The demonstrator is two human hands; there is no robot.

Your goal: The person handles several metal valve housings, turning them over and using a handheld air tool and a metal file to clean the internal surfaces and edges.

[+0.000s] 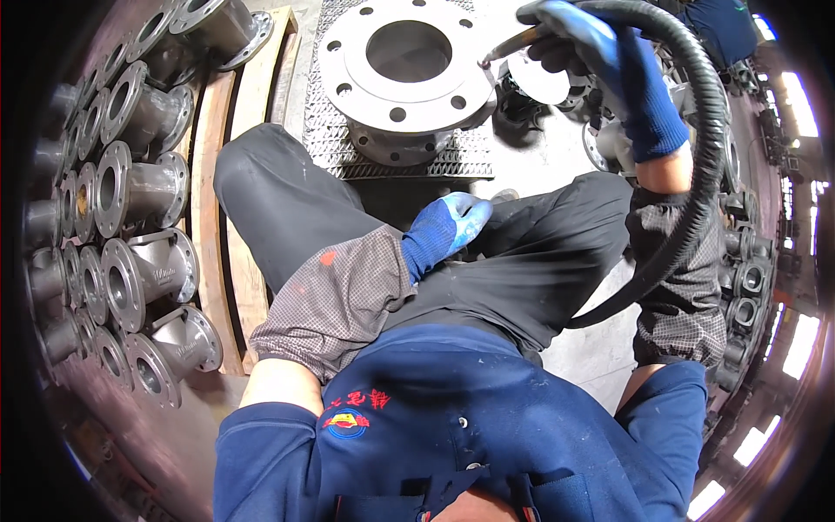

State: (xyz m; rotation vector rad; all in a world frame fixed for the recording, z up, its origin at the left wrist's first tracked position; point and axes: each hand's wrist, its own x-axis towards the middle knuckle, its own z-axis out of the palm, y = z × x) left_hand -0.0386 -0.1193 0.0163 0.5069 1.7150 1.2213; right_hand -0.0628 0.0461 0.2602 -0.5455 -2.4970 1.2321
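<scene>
Your right hand [600,61], in a blue glove, is closed around a tool nozzle [509,48] fed by a black corrugated hose [704,165] that loops down past your right forearm. The nozzle's tip sits at the rim of the large flanged steel fitting [404,65], just to the left of that hand, standing on a metal grating [330,139]. Your left hand [444,230], also gloved in blue, rests loosely curled on your dark trousers, holding nothing, well below the fitting. Far to its left, rows of smaller flanged pipe pieces [130,191] lie beside a wooden pallet [226,174].
</scene>
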